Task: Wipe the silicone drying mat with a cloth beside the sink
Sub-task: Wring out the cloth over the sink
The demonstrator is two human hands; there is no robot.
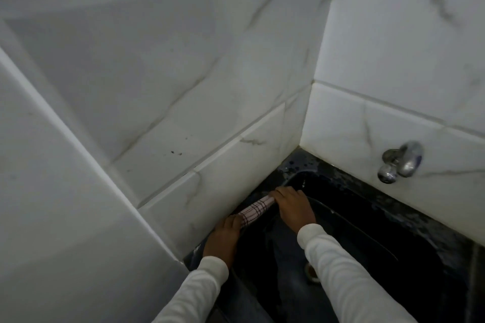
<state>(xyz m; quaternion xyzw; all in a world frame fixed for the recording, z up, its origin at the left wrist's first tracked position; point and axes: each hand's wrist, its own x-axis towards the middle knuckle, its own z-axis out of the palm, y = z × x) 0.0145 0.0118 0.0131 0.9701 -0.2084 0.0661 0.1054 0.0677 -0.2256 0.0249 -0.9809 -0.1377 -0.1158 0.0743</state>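
A pale checked cloth (254, 209), rolled or twisted into a tight bar, is held over the left rim of a black sink (367, 220). My left hand (225, 237) grips its near end, close to the tiled wall. My right hand (293, 204) grips its far end, above the sink basin. Both arms wear white sleeves. A dark sheet that may be the silicone mat (286, 265) lies in the basin under my arms; I cannot tell its edges in the dim light.
White marble-look tiled walls (183, 86) close in on the left and behind. A chrome tap valve (401, 161) sticks out of the back wall at right. The wet black counter rim (341, 176) runs along the back wall. A drain (312, 273) shows beside my right sleeve.
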